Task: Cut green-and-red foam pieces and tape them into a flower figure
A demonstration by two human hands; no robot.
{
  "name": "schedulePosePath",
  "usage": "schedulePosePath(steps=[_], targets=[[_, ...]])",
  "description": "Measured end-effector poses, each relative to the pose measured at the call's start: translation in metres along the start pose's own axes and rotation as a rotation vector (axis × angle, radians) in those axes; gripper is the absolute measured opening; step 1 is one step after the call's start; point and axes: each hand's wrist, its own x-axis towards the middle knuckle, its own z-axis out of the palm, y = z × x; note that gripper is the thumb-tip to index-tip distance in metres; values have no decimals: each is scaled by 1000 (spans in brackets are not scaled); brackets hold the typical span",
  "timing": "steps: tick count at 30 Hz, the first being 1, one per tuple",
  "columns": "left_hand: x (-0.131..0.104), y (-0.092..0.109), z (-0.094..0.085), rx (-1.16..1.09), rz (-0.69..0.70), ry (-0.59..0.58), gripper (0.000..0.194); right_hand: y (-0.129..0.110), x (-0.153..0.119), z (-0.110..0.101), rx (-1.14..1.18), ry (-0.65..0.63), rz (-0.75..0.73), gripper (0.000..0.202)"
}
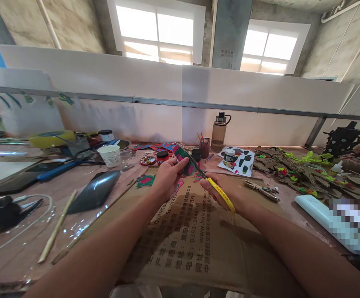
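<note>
My left hand (pixel 170 174) pinches a painted cutout (pixel 189 166) in green and pink, held up above a flattened cardboard sheet (pixel 223 256). Yellow-handled scissors (pixel 218 191) are gripped in my right hand (pixel 217 192), their dark blades pointing up and left to the cutout's edge. Whether the blades are closed on the cutout is too small to tell. Another green and pink cutout (pixel 145 180) lies on the cardboard, left of my left hand. Some small pink pieces show just behind and below my hands, partly hidden.
Pliers (pixel 262 191) lie right of my right hand, near a white power bank (pixel 316 215). Behind stand paint jars (pixel 163 156), a water bottle (pixel 219 132) and a white cup (pixel 109 155). A phone (pixel 96 190) and a stick (pixel 57 227) lie left; cardboard cutouts (pixel 291 169) pile up right.
</note>
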Motion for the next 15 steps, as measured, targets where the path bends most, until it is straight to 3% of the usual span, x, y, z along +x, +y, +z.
schedulePosePath(steps=[9,15], targets=[[6,1,-11,4,54,38,37,3,0,1,14,-11,25,52],[4,-2,-7,80,83,-4,42,5,-3,5,91,22,-15,50]])
